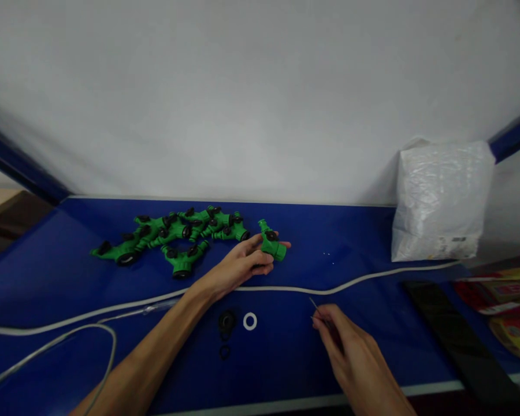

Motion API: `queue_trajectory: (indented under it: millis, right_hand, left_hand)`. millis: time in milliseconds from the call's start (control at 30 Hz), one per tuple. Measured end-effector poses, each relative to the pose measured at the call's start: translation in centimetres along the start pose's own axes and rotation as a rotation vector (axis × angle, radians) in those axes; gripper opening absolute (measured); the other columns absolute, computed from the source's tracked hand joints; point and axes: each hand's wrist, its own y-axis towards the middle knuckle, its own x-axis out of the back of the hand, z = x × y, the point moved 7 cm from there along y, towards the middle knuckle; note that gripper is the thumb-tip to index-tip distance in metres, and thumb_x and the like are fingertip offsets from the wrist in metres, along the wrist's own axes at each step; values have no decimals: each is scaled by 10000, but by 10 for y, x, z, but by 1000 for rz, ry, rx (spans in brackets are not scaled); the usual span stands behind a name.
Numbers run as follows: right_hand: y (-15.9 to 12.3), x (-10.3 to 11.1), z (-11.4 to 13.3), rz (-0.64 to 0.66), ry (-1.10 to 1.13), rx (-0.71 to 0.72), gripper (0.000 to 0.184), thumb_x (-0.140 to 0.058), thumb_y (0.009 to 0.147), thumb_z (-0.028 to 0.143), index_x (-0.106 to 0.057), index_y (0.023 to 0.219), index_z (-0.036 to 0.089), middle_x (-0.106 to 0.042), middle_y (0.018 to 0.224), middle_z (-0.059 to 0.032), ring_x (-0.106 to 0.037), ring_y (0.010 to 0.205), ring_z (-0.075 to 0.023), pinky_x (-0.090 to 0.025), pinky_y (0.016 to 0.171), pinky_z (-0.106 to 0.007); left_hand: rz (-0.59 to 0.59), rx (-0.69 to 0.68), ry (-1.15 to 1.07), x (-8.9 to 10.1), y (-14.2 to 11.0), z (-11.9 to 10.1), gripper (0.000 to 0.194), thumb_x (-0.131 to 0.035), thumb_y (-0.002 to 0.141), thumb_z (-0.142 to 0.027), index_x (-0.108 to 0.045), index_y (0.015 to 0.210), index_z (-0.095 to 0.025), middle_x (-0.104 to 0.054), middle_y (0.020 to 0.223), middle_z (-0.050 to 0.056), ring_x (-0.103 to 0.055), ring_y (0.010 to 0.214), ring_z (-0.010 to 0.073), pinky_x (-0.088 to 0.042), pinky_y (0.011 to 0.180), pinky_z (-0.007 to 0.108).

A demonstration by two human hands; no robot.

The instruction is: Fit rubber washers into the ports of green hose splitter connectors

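Gripping a green connector point(272, 247) in its fingers at mid-frame, our left hand point(242, 261) leaves the wide end uncovered, seemingly for a clear view, while our right hand point(351, 341) pinches a slim metal tool point(315, 305), lower right.

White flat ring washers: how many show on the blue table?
1: a white flat ring washer, between the black rings and the right hand. The left forearm could hide others.

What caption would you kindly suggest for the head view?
Over a blue tabletop, the left hand holds a green plastic fitting, the right hand a thin metallic tool.
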Motion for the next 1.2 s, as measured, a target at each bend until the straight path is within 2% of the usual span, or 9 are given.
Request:
queue_trajectory:
  millis: [100, 200, 333, 567, 733, 867, 1000, 1100, 1200]
  right_hand:
    - [14, 0, 13, 0, 125, -83, 196, -519, 971, 373, -625, 890, 229, -677, 775, -21, -653, 673, -144, -505, 623, -214]
    - [33, 1, 27, -49, 300, -172, 242, -628, 887, 440, -699, 843, 213, -675, 735, -24, -600, 632, -150, -474, 576, -236]
    - [53, -7, 37, -51, 535, -290, 301, -763, 767, 491, -779, 866, 207, -601, 598, 7, -449, 514, -109, -334, 464, -225]
    - [69, -20, 47, -105, 666, -256, 228, -809, 739, 435, -808, 845, 234, -567, 566, 24, -376, 495, -86, -212, 427, -220]
    - [74, -25, 46, -124, 671, -269, 210, -796, 739, 410, -804, 814, 214, -568, 539, 29, -389, 480, -96, -281, 451, -239]
    - [75, -22, 49, -158, 573, -215, 173, -736, 796, 367, -792, 806, 204, -685, 664, -4, -520, 572, -137, -402, 557, -270]
    - [75, -22, 55, -190, 464, -144, 138, -691, 851, 311, -767, 792, 213, -678, 673, 18, -527, 591, -132, -413, 613, -274]
    - [78, -24, 55, -189, 534, -153, 113, -714, 837, 304, -736, 779, 210, -675, 679, 20, -527, 604, -132, -411, 612, -270]
    - [81, -30, 46, -184, 764, -242, 189, -806, 751, 326, -666, 797, 208, -674, 765, 24, -510, 578, -104, -392, 547, -247]
  left_hand:
    - [13, 0, -28, 0, 0, 0, 487, -693, 772, -164, -630, 1254, -168, -654, 1325, 151, -500, 663, 63, -401, 654, 226]
    - [18, 17, -81, 1, 1, 0, 454, -649, 803, -243, -638, 1248, -160, -676, 1282, 159, -528, 656, 85, -426, 678, 250]
    - [-20, 63, -88, 2, 1, 2, 459, -640, 776, -237, -637, 1226, -145, -702, 1230, 158, -544, 637, 94, -439, 686, 257]
    - [-8, 75, -50, 2, 3, 11, 436, -648, 789, -247, -636, 1217, -168, -699, 1263, 144, -664, 925, 185, -478, 739, 249]
    - [-36, 79, -23, 4, 2, 10, 442, -644, 810, -240, -626, 1245, -169, -682, 1306, 141, -662, 996, 195, -486, 753, 246]
    - [-94, 90, 38, 6, 2, 9, 439, -669, 786, -255, -655, 1218, -179, -693, 1292, 126, -649, 1031, 203, -474, 749, 236]
    - [-107, 86, 108, 5, 2, 9, 504, -658, 802, -282, -626, 1302, -221, -655, 1363, 100, -621, 1130, 229, -474, 811, 263]
    - [-133, 86, 120, 6, 2, 8, 535, -659, 782, -287, -624, 1313, -225, -641, 1380, 94, -617, 1143, 245, -475, 818, 273]
    - [-151, 76, 132, 6, 0, 5, 537, -682, 768, -311, -636, 1296, -224, -662, 1340, 89, -624, 1110, 233, -466, 759, 241]
